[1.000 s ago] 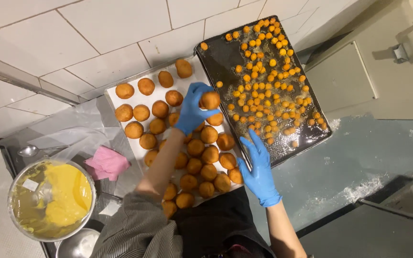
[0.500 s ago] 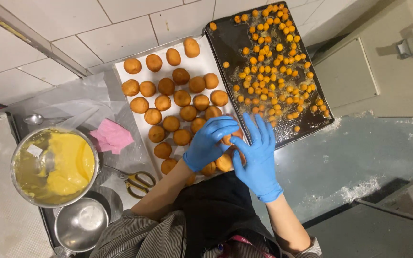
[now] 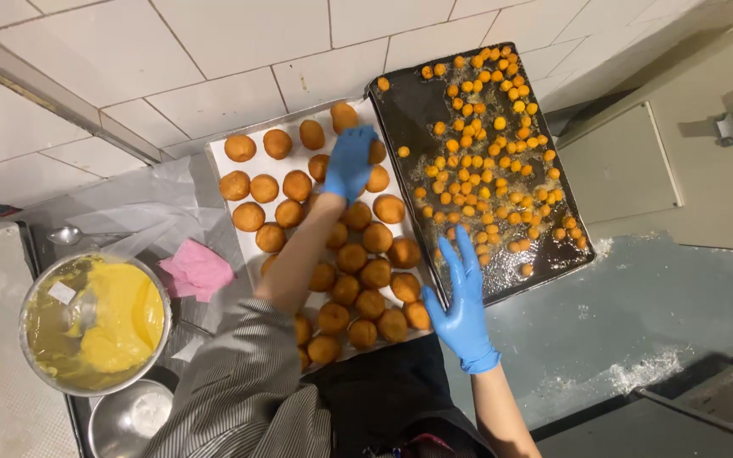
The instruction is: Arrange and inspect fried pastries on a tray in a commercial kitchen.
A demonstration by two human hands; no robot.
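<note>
A white-lined tray holds several round golden-brown buns in rows. My left hand, in a blue glove, reaches to the tray's far end, fingers curled down over one bun in the second row. My right hand, also in a blue glove, lies flat with fingers spread on the near left edge of a dark baking tray. That tray is scattered with several small orange balls. My striped sleeve hides some of the near buns.
A steel bowl of yellow cream stands at the left. A pink cloth, a spoon and clear plastic wrap lie beside it. A small steel bowl sits nearer me. A grey cabinet stands right of the trays.
My hands were together over the near buns; my left hand has since reached to the tray's far end, and my right hand has moved onto the dark tray's edge.
</note>
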